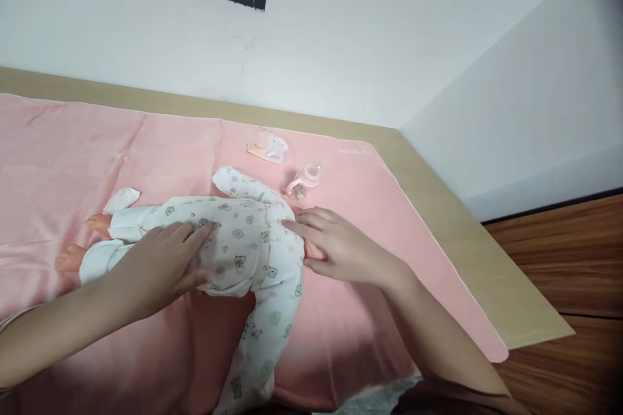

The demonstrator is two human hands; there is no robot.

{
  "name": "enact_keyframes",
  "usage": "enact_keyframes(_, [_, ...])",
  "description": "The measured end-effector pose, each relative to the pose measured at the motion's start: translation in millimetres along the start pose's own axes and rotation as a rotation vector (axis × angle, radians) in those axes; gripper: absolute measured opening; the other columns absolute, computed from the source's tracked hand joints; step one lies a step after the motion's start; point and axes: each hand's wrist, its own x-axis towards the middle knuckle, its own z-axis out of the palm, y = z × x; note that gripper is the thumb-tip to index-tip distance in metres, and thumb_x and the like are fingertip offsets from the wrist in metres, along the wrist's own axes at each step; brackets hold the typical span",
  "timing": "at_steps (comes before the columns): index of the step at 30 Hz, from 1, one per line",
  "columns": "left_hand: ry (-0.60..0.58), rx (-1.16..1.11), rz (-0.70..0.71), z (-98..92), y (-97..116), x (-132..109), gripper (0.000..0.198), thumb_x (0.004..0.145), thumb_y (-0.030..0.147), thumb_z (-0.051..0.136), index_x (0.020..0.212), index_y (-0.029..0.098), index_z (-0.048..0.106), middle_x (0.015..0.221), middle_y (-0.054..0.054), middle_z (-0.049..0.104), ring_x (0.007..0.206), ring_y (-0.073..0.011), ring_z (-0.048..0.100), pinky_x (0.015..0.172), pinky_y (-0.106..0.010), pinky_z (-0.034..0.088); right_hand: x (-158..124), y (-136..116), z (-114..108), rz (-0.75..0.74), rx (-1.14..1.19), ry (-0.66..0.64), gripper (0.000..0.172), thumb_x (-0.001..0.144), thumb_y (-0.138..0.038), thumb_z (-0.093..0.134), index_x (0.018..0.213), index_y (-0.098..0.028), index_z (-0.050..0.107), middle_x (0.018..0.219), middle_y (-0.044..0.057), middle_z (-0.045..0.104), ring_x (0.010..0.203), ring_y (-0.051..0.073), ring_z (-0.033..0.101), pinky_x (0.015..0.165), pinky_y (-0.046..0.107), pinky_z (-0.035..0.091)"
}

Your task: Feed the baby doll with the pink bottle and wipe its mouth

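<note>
A baby doll (238, 240) lies on a pink mat (350, 337), dressed in white clothes printed with small green animals. Its bare feet (71, 259) point to the left, and one sleeve stretches toward the bottom edge. My left hand (163, 262) rests on the doll's front, fingers lightly bent and thumb apart. At the neck end, my right hand (335, 243) touches the collar with its fingers stretched out. An orange-pink patch shows beneath that hand; the doll's head cannot be made out.
Beyond the doll are a pink-handled baby bottle (304, 181) and a small clear packet (268, 146). A small white cloth piece (122, 199) lies by the feet. The mat covers a light wooden surface (438, 214) against white walls. Brown wooden panels (564, 259) stand at right.
</note>
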Motion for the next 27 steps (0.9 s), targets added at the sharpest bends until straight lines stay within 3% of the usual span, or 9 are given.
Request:
enact_keyframes(1, [0.038, 0.006, 0.013, -2.8, -2, 4, 0.057, 0.102, 0.06, 0.049, 0.138, 0.018, 0.062, 0.115, -0.013, 0.07, 0.105, -0.035, 0.065, 0.087, -0.051, 0.051, -2, 9, -1, -0.016, 0.105, 0.049, 0.058, 0.096, -0.033, 0.064, 0.153, -0.024, 0.054, 0.136, 0.009, 0.064, 0.136, 0.021, 0.055, 0.118, 0.044, 0.049])
enact_keyframes(3, [0.157, 0.042, 0.029, -3.4, -7, 11, 0.059, 0.107, 0.058, 0.029, 0.118, 0.017, 0.07, 0.105, -0.013, 0.069, 0.097, -0.033, 0.062, 0.084, -0.051, 0.049, -7, 26, 2, 0.015, 0.281, 0.169, 0.044, 0.1, -0.039, 0.062, 0.141, -0.021, 0.064, 0.137, 0.008, 0.065, 0.135, 0.017, 0.058, 0.115, 0.035, 0.051])
enact_keyframes(6, [0.349, 0.12, 0.001, 5.1, -10, 24, 0.061, 0.107, 0.053, 0.026, 0.131, 0.013, 0.064, 0.118, -0.018, 0.064, 0.108, -0.0383, 0.059, 0.091, -0.057, 0.05, -13, 44, 14, 0.188, 0.547, 0.257, 0.041, 0.102, -0.044, 0.057, 0.132, -0.019, 0.07, 0.134, 0.009, 0.069, 0.126, 0.016, 0.065, 0.112, 0.032, 0.052])
enact_keyframes(8, [0.409, 0.121, -0.004, 12.6, -11, 30, 0.061, 0.106, 0.052, 0.028, 0.143, 0.011, 0.055, 0.13, -0.022, 0.06, 0.121, -0.044, 0.056, 0.096, -0.062, 0.049, -16, 54, 27, 0.323, 0.798, 0.265, 0.047, 0.1, -0.052, 0.058, 0.128, -0.017, 0.072, 0.134, 0.012, 0.068, 0.125, 0.019, 0.067, 0.112, 0.034, 0.054])
enact_keyframes(10, [0.422, 0.068, 0.015, 18.5, -12, 35, 0.062, 0.106, 0.053, 0.03, 0.147, 0.011, 0.05, 0.137, -0.022, 0.058, 0.131, -0.0459, 0.052, 0.102, -0.065, 0.048, -16, 62, 42, 0.431, 1.078, 0.281, 0.054, 0.093, -0.06, 0.062, 0.121, -0.016, 0.074, 0.135, 0.013, 0.068, 0.126, 0.022, 0.068, 0.112, 0.035, 0.055])
enact_keyframes(14, [0.287, -0.074, 0.032, 26.1, -14, 38, 0.054, 0.108, 0.046, 0.033, 0.15, 0.013, 0.044, 0.147, -0.018, 0.056, 0.138, -0.038, 0.05, 0.114, -0.06, 0.044, -14, 72, 72, 0.629, 1.482, 0.398, 0.066, 0.074, -0.071, 0.071, 0.104, -0.013, 0.07, 0.129, 0.015, 0.07, 0.118, 0.026, 0.071, 0.106, 0.038, 0.059])
enact_keyframes(18, [0.338, -0.143, -0.013, 35.7, -18, 39, 0.055, 0.106, 0.053, 0.036, 0.143, 0.015, 0.053, 0.14, -0.014, 0.064, 0.126, -0.0365, 0.059, 0.107, -0.058, 0.048, -9, 72, 81, 0.698, 1.633, 0.419, 0.069, 0.065, -0.07, 0.076, 0.102, -0.013, 0.065, 0.119, 0.015, 0.072, 0.106, 0.026, 0.073, 0.098, 0.041, 0.061])
enact_keyframes(24, [0.38, -0.17, -0.03, 39.5, -16, 41, 0.055, 0.105, 0.053, 0.039, 0.137, 0.013, 0.06, 0.132, -0.014, 0.069, 0.122, -0.0358, 0.063, 0.104, -0.057, 0.05, 2, 69, 75, 1.025, 1.661, 0.424, 0.042, 0.066, -0.046, 0.08, 0.085, -0.013, 0.062, 0.093, 0.007, 0.073, 0.084, 0.02, 0.071, 0.082, 0.034, 0.06])
enact_keyframes(27, [0.404, -0.182, -0.032, 39.7, -15, 41, 0.052, 0.106, 0.051, 0.04, 0.137, 0.014, 0.059, 0.131, -0.013, 0.069, 0.122, -0.0338, 0.063, 0.105, -0.055, 0.049, 2, 72, 78, 1.05, 1.662, 0.482, 0.041, 0.063, -0.04, 0.086, 0.078, -0.014, 0.058, 0.083, 0.005, 0.07, 0.081, 0.019, 0.07, 0.079, 0.031, 0.058])
